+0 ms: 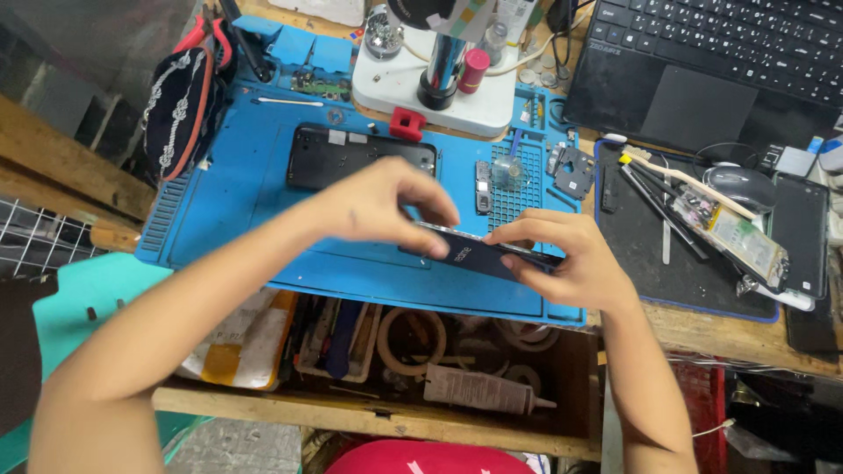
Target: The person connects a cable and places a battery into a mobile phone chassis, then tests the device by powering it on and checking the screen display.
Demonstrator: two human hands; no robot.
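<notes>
You held the dark phone panel [479,254] above the blue work mat [237,193], its long axis running left to right. Your left hand [382,206] pinched the left end from above; your right hand [562,254] gripped the right end.
</notes>
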